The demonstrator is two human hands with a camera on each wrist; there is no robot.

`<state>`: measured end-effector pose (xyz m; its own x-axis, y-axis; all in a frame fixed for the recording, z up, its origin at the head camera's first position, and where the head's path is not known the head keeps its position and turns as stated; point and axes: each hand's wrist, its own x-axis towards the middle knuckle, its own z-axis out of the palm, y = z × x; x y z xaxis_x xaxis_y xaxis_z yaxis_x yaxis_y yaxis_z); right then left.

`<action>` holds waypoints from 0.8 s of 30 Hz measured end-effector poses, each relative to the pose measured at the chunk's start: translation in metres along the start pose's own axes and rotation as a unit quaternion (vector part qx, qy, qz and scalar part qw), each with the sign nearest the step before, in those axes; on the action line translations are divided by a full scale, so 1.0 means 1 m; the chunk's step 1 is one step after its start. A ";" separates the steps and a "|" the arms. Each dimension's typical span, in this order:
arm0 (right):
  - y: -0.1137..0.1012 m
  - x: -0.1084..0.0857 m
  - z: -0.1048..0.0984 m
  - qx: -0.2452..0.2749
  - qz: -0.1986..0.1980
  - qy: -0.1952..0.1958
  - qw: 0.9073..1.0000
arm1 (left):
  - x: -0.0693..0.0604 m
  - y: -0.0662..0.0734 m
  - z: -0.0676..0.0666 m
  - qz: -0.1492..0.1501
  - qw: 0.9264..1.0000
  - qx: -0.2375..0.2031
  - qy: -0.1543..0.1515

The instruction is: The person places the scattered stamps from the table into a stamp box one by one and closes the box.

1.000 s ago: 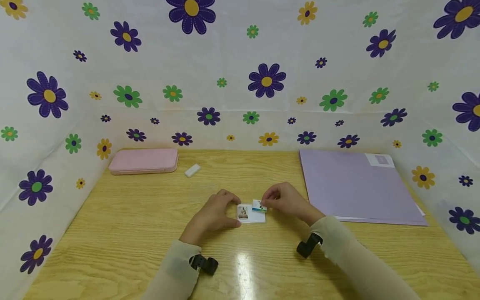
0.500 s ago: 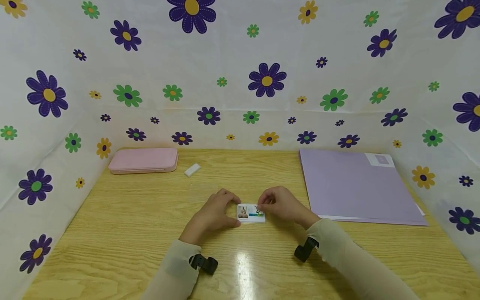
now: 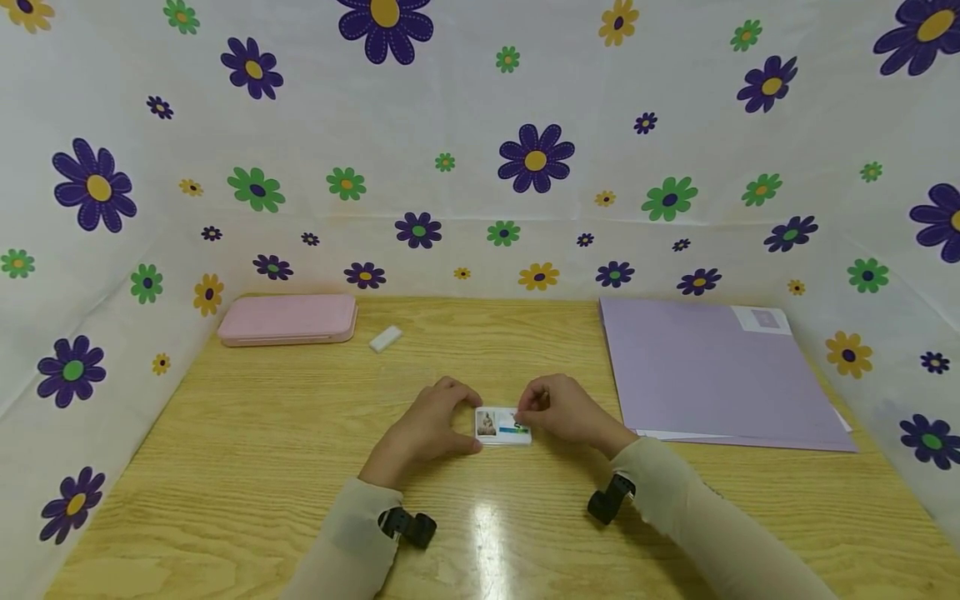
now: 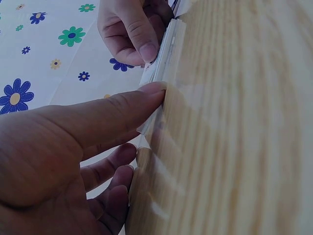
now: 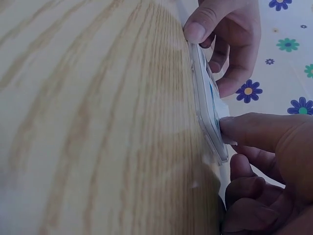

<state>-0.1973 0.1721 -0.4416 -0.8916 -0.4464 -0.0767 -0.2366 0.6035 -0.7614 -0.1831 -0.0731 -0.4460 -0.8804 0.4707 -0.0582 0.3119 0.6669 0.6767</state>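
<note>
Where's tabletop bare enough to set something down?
Between the white block and purple folder; also left of the left sleeve, in front of the pink case. Crowded around the small white item, between left hand and right hand.

Head view: even, moderate illumination; vertical glare streak on wood-grain tabletop [image 3: 247,475], soft shadow beneath right sleeve [image 3: 712,525]. Wrist views: dimmer, cooler; foreground grain blurred.

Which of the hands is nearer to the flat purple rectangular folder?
Right. The right hand is just left of the folder; the left hand is farther left, gripping a small white rectangular item.
</note>
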 end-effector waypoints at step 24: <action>0.008 -0.002 -0.008 0.047 0.025 0.008 0.999 | -0.001 0.003 -0.002 -0.005 1.000 0.002 -0.004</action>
<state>-0.2003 0.1829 -0.4427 -0.9079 -0.4057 -0.1058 -0.1556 0.5603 -0.8136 -0.1818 -0.0725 -0.4422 -0.8805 0.4687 -0.0709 0.3044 0.6737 0.6734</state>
